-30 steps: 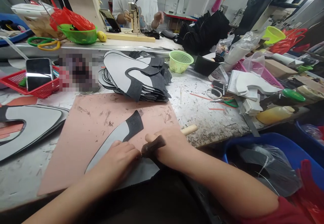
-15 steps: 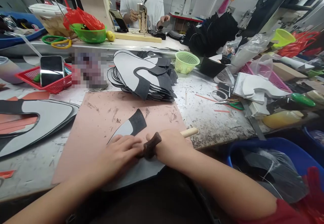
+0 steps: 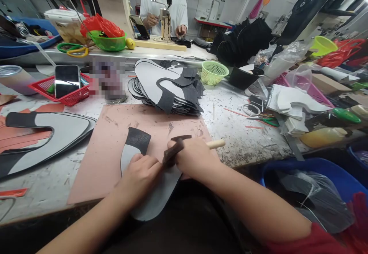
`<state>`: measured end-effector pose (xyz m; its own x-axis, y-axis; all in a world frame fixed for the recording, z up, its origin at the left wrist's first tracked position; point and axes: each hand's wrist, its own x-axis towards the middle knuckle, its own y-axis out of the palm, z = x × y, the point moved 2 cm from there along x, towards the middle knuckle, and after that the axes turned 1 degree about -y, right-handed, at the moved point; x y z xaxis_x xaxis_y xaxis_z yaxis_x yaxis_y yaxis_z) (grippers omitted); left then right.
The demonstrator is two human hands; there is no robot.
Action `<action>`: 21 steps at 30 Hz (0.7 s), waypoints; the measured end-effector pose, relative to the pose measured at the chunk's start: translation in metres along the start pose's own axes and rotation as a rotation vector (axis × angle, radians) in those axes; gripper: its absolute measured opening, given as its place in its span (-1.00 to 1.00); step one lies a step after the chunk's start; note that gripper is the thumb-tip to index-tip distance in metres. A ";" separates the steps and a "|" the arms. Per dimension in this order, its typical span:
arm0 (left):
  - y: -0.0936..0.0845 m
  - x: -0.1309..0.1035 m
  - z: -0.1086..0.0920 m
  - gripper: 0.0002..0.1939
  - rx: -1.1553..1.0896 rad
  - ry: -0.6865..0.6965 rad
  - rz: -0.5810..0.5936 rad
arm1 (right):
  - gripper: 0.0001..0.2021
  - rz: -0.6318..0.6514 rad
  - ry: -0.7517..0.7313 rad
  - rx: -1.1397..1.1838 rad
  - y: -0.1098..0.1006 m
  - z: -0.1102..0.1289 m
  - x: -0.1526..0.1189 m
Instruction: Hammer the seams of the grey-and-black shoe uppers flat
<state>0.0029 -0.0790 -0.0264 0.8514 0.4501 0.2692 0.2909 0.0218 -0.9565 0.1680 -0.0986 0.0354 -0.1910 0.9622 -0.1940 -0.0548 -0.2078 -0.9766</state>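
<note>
Bent over the near edge of the pink mat is a grey and black shoe upper piece, its black end lying flat to the left. My left hand presses on this piece with curled fingers and grips it; the fingertips are partly hidden. Wrapped around a hammer is my right hand. The dark hammer head stands over the piece, close beside my left fingers, and the pale wooden handle sticks out to the right.
A stack of similar upper pieces lies behind the mat, with more pieces at left. A green basket, scissors and a blue bin are on the right. Across the bench, a person in white sits at a sewing machine.
The upper piece has turned, its black end swinging left and toward me. My left hand has shifted with it. My right hand still holds the hammer, whose head has tilted.
</note>
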 end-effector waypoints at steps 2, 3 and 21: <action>0.000 -0.001 0.000 -0.70 -0.005 -0.003 0.052 | -0.85 0.059 -0.020 -0.001 0.000 0.000 0.003; -0.001 -0.002 0.001 -0.68 -0.025 -0.005 0.098 | -0.86 0.064 -0.021 -0.004 0.000 0.000 0.004; -0.030 -0.002 0.038 -0.60 -0.208 0.162 0.322 | -0.86 0.035 -0.101 0.018 0.002 0.022 0.007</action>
<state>-0.0241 -0.0467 -0.0023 0.9662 0.2575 -0.0096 0.0667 -0.2856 -0.9560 0.1454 -0.0963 0.0338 -0.2910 0.9319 -0.2166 -0.0635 -0.2447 -0.9675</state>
